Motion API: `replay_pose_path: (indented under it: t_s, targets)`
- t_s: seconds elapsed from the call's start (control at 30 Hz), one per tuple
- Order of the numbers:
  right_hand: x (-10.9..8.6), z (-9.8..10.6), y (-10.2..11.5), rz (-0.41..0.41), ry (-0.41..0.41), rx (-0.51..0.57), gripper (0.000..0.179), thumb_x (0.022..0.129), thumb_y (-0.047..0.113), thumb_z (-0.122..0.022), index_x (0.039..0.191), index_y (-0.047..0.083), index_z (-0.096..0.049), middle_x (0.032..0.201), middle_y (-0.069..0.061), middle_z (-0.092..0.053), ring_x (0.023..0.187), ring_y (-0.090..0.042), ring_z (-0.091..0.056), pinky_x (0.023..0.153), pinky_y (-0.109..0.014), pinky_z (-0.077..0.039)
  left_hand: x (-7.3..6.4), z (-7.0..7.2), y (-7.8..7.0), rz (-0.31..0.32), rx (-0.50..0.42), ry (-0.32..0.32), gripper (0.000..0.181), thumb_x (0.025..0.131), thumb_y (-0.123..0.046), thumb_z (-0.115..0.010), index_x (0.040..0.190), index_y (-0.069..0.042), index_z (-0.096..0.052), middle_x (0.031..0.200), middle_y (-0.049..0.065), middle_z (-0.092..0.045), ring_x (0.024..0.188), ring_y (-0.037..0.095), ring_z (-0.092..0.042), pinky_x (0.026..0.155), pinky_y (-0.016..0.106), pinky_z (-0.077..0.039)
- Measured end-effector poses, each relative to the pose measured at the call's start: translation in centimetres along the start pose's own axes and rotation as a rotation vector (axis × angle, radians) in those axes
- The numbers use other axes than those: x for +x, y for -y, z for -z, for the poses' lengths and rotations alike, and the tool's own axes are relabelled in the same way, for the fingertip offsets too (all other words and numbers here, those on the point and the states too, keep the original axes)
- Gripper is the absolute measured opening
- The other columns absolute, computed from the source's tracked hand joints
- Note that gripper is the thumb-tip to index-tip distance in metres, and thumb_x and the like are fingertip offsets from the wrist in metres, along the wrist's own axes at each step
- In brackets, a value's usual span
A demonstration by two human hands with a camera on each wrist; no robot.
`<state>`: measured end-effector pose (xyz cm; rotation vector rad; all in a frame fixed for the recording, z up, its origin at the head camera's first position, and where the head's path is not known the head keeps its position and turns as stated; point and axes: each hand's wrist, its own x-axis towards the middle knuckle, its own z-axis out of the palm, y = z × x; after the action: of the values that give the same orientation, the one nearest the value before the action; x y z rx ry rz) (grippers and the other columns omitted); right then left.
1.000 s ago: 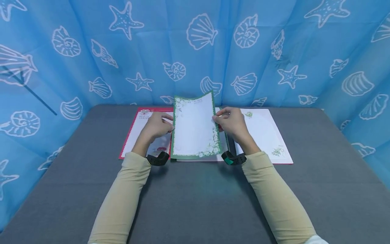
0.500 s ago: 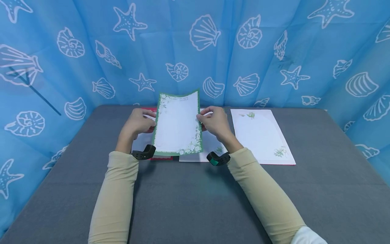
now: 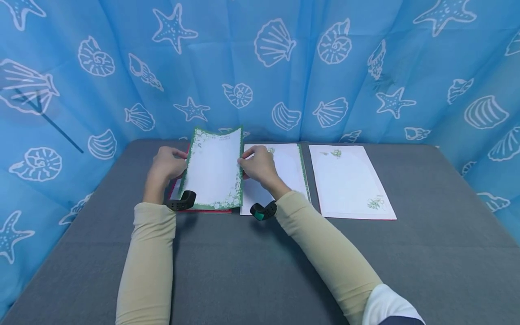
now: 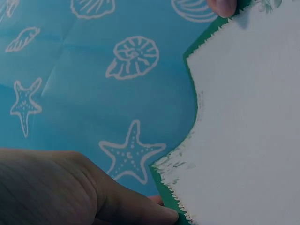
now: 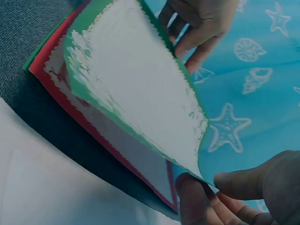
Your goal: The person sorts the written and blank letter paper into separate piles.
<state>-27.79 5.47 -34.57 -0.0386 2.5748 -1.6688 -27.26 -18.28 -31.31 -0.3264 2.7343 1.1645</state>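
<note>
A sheet of paper with a green floral border [image 3: 213, 167] is held up, slightly bowed, between both hands. My left hand [image 3: 166, 163] pinches its left edge, and my right hand [image 3: 260, 166] pinches the right edge. In the right wrist view, the thumb [image 5: 239, 183] presses the sheet's corner against the fingers beneath. The left wrist view shows the left thumb [image 4: 150, 211] on the green border. Under the raised sheet lies a red-bordered sheet [image 5: 89, 115], mostly hidden by it in the head view.
Right of the held sheet lies a white sheet with a green edge [image 3: 286, 180], partly behind the right hand. Farther right is another white sheet with green leaf prints [image 3: 351, 183]. All rest on a grey table [image 3: 260, 271] before a blue shell-patterned curtain [image 3: 260, 54].
Both hands have carried the green-bordered sheet leftward, from over the middle sheet to over the red-bordered one. More of the middle white sheet now shows.
</note>
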Motion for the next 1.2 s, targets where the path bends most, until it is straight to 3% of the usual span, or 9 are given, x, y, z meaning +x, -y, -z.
replay_pose_path:
  t_s: [0.17, 0.3, 0.4, 0.57, 0.67, 0.77, 0.8, 0.87, 1.2]
  targets:
    - [0.5, -1.1, 0.0, -0.028, -0.007, -0.076, 0.012, 0.097, 0.014, -0.069, 0.101, 0.003, -0.066, 0.086, -0.013, -0.070, 0.062, -0.024, -0.072, 0.061, -0.034, -0.059, 0.4, 0.0, 0.4, 0.020, 0.048, -0.019, 0.049, 0.089, -0.004, -0.041, 0.133, 0.000, -0.062, 0.129, 0.028, -0.052, 0.065, 0.023, -0.041, 0.052, 0.033, -0.034]
    - [0.7, -1.6, -0.1, -0.033, 0.001, -0.129, 0.012, 0.097, 0.015, -0.069, 0.099, 0.003, -0.068, 0.088, -0.012, -0.070, 0.059, -0.017, -0.071, 0.060, -0.031, -0.057, 0.5, 0.0, 0.6, 0.041, 0.080, -0.003, 0.048, 0.093, -0.006, -0.039, 0.136, 0.001, -0.060, 0.146, 0.028, -0.046, 0.078, 0.028, -0.044, 0.056, 0.036, -0.035]
    - [0.7, -1.7, -0.2, -0.037, 0.014, -0.168, 0.013, 0.098, 0.016, -0.068, 0.098, 0.003, -0.071, 0.086, -0.010, -0.071, 0.060, -0.015, -0.070, 0.062, -0.031, -0.056, 0.7, 0.0, 0.9, 0.064, 0.089, 0.016, 0.049, 0.094, -0.005, -0.037, 0.138, 0.002, -0.059, 0.145, 0.028, -0.047, 0.064, 0.023, -0.039, 0.054, 0.037, -0.033]
    - [0.7, -1.7, -0.3, -0.052, 0.056, -0.244, 0.018, 0.097, 0.021, -0.068, 0.087, 0.006, -0.074, 0.070, -0.004, -0.071, 0.060, -0.015, -0.067, 0.059, -0.031, -0.051, 0.8, -0.2, 1.4, 0.077, 0.128, -0.006, 0.045, 0.098, -0.009, -0.038, 0.134, 0.002, -0.062, 0.143, 0.028, -0.050, 0.081, 0.029, -0.048, 0.060, 0.038, -0.038]
    - [0.7, -1.8, -0.4, -0.067, 0.102, -0.296, 0.029, 0.098, 0.024, -0.067, 0.073, 0.009, -0.071, 0.061, -0.003, -0.068, 0.056, -0.016, -0.063, 0.054, -0.030, -0.045, 1.0, -0.4, 1.8, 0.068, 0.133, -0.044, 0.033, 0.095, -0.006, -0.038, 0.091, 0.001, -0.070, 0.090, 0.022, -0.062, 0.064, 0.026, -0.040, 0.054, 0.036, -0.033]
    - [0.8, -1.8, -0.5, -0.084, 0.134, -0.332, 0.040, 0.098, 0.025, -0.067, 0.060, 0.011, -0.066, 0.056, -0.002, -0.065, 0.052, -0.017, -0.060, 0.051, -0.029, -0.043, 1.1, -0.5, 2.1, 0.078, 0.131, -0.057, 0.032, 0.091, -0.005, -0.038, 0.060, -0.011, -0.045, 0.055, 0.003, -0.032, 0.052, 0.016, -0.021, 0.048, 0.033, -0.026]
    - [0.8, -1.8, -0.5, -0.088, 0.141, -0.340, 0.042, 0.097, 0.025, -0.067, 0.057, 0.012, -0.064, 0.055, -0.002, -0.065, 0.051, -0.017, -0.060, 0.050, -0.028, -0.042, 1.2, -0.5, 2.2, 0.088, 0.133, -0.049, 0.032, 0.090, -0.005, -0.037, 0.059, -0.014, -0.035, 0.055, -0.001, -0.021, 0.051, 0.015, -0.015, 0.047, 0.033, -0.023]
    - [0.9, -1.8, -0.6, -0.093, 0.151, -0.350, 0.046, 0.097, 0.024, -0.067, 0.052, 0.013, -0.060, 0.053, -0.002, -0.063, 0.050, -0.017, -0.060, 0.049, -0.028, -0.042, 1.1, -0.4, 2.2, 0.117, 0.147, -0.017, 0.032, 0.091, -0.007, -0.037, 0.061, -0.016, -0.033, 0.054, -0.003, -0.020, 0.050, 0.014, -0.016, 0.048, 0.033, -0.024]
    - [1.0, -2.0, -0.8, -0.082, 0.162, -0.348, 0.051, 0.095, 0.022, -0.066, 0.047, 0.014, -0.052, 0.049, -0.003, -0.060, 0.044, -0.016, -0.056, 0.045, -0.027, -0.038, 0.6, -0.3, 1.7, 0.188, 0.195, 0.076, 0.023, 0.099, -0.018, -0.039, 0.077, -0.010, -0.037, 0.074, 0.009, -0.036, 0.067, 0.026, -0.038, 0.067, 0.045, -0.038]
